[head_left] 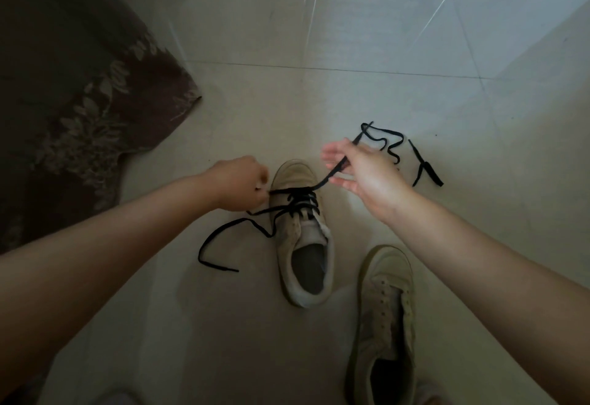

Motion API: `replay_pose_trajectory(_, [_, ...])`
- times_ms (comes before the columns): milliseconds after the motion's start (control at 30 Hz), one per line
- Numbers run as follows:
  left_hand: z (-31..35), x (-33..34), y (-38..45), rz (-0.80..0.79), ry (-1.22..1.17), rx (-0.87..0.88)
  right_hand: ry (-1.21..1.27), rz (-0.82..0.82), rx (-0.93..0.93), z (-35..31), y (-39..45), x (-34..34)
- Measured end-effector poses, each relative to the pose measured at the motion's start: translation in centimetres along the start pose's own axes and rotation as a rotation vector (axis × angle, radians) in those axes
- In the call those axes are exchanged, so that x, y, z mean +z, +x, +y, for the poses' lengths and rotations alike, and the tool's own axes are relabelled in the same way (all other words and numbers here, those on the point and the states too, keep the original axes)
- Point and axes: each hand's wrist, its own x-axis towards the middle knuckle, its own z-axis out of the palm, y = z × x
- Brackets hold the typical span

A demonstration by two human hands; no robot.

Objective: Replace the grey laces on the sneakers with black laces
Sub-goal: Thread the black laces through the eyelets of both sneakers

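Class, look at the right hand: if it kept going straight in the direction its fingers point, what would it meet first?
Its fingers point up-left, so the right hand would probably pass above the laced sneaker's toe and reach only bare floor tiles; its height is unclear.

Black lace going through the sneaker on the tiled floor (pixel 367 37)

Left hand (pixel 238 182) pinches the black lace (pixel 297 195) at the sneaker (pixel 303 232); right hand (pixel 360 170) lifts its other end, fingers spread; unlaced sneaker (pixel 383 309) beside.
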Motion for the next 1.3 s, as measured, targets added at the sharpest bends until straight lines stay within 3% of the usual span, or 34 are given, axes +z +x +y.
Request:
replay_pose_trajectory(100, [2.3, -0.7, -0.7, 0.358, -0.490, 0.260, -0.224, -0.106, -0.047, 0.9, -0.7, 1.1])
replay_pose_trajectory(200, [4.7, -1.4, -1.2, 0.401, -0.622, 0.422, -0.287, -0.165, -0.026, 1.2, -1.3, 2.2])
replay_pose_trajectory(433, [5.8, -1.6, -0.9, 0.440, -1.016, 0.148, -0.416, -0.094, -0.193, 1.5, -1.8, 2.3])
replay_pose_trajectory(533, [6.0, -1.6, -1.2, 0.339, -1.136, 0.181, -0.460, -0.100, -0.234, 1.0, -2.1, 2.3])
replay_pose_trajectory(667, [6.1, -2.2, -1.5, 0.486, -1.270, 0.110, -0.528, -0.214, -0.256, 0.7, -2.0, 2.2])
replay_pose_trajectory(733, [5.4, -2.8, -1.5, 0.598, -1.190, 0.095, -0.623, -0.143, -0.278, 1.1, -1.5, 1.3])
replay_pose_trajectory(800, [4.7, -2.8, -1.3, 0.660, -0.965, 0.130, -0.745, -0.032, -0.326, 2.2, -1.1, 0.2])
replay_pose_trajectory(1033, [4.2, 2.5, -1.8, 0.396, -0.405, 0.162, -0.965, -0.023, -0.465, 6.2, -1.3, -0.4])
replay_pose_trajectory(1300, [3.8, 2.7, -2.3, 0.387, -0.317, 0.044, -1.108, 0.028, -0.645, 6.9, -1.1, 1.3])
